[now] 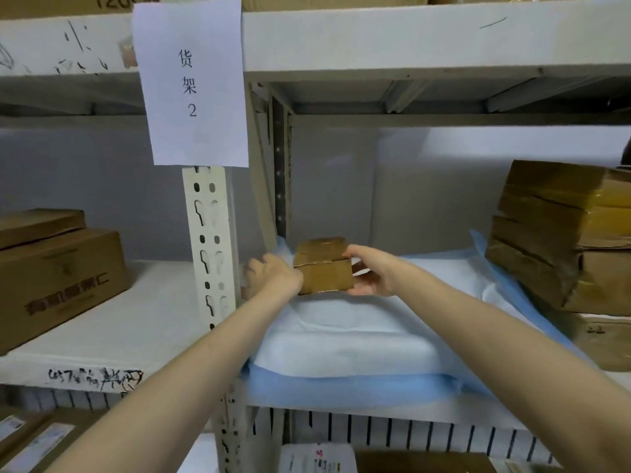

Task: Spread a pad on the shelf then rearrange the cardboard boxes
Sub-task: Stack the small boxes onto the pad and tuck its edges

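Fingers of the left hand (273,274) and right hand (370,271) press against opposite sides of a small cardboard box (324,268), gripping it between them at the back left corner of the shelf (375,409). The box sits on a soft white pad (358,336) with a blue edge. Taped cardboard boxes (560,233) are stacked on the right. A paper sign (191,80) hangs on the perforated metal upright (210,247).

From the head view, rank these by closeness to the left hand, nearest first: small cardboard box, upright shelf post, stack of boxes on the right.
1. Small cardboard box: touching the left hand on its right side, on the pad.
2. Upright shelf post: just left of the hand.
3. Stack of boxes: far right end of the shelf.
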A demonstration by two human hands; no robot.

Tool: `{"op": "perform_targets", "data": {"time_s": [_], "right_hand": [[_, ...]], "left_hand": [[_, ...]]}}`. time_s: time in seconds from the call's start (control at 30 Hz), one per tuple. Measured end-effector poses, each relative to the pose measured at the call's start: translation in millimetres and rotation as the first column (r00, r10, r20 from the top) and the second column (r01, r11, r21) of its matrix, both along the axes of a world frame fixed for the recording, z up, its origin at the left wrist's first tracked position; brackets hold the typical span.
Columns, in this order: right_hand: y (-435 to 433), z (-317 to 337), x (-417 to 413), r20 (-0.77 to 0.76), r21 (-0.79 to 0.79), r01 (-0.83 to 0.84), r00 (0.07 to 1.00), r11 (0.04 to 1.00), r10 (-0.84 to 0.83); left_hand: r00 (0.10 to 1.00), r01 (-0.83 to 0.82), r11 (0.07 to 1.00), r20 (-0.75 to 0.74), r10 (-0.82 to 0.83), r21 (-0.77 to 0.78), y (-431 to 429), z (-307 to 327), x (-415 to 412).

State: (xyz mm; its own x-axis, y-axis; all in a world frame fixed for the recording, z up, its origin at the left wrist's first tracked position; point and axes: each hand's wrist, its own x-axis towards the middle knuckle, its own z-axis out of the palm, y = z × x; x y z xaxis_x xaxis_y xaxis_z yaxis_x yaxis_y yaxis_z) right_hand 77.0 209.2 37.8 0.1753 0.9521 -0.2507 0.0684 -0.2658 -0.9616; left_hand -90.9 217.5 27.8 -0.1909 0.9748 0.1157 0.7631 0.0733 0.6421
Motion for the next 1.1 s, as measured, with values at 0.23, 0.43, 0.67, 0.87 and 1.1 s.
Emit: {"op": "perform_targets", "data": {"time_s": [0.23,0.43,0.67,0.87,1.1], "right_hand": [[1.1,-14.3,-12.0,0.027,-0.168,-0.095,0.994,0.981,0.101],[-6.6,-5.8,-5.6,0.016,-0.17,-0.109,0.993,0.979,0.114],[-11.5,-8.3,-14.1,0.094,-0.226,-0.133,0.983,0.965,0.158],[-13.2,-6.3,-15.4,0.18,-0.277,-0.156,0.961,0.948,0.211],[-18.2,-8.0,-20.0,0.166,-0.262,-0.135,0.969,0.956,0.182]], "left_hand": [[0.995,0.082,0.977,-0.047,-0.093,-0.195,5.1,-10.9,-2.9],[0.994,0.108,0.983,0.006,-0.109,-0.146,7.1,-10.3,-4.5],[0.988,0.094,0.996,0.126,-0.093,0.0,5.9,-9.7,-7.6],[0.973,0.154,0.985,0.163,-0.165,0.077,0.9,-4.3,-4.7],[0.939,0.326,0.937,-0.073,-0.336,-0.125,-3.1,4.2,5.3]]}}
